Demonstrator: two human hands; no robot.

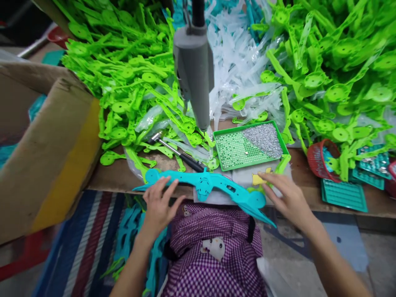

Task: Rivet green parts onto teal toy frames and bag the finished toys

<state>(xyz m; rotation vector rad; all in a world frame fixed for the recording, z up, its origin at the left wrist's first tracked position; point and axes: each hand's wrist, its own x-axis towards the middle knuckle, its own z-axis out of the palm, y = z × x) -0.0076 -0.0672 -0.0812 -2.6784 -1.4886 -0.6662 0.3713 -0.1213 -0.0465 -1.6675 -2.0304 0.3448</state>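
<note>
A long turquoise plastic part (204, 181) with a raised middle and round ends lies along the bench's front edge. My left hand (161, 206) has its fingers spread, the fingertips on or just over the left arm of this part. My right hand (286, 198) is beside its right end, index finger and thumb apart by a flat yellow shape (260, 177) on a pale cloth. I make out nothing held between them. Behind the part lie a hammer (176, 154) with a black grip and a green perforated tray (221, 148) with many small metal pieces at its right.
A grey electric screwdriver (194, 78) hangs over the bench. Heaps of lime-green parts (123, 82) and clear plastic bags (232, 62) fill the back. A cardboard box (55, 156) stands left. A red basket (321, 161) and teal trays (343, 196) sit right.
</note>
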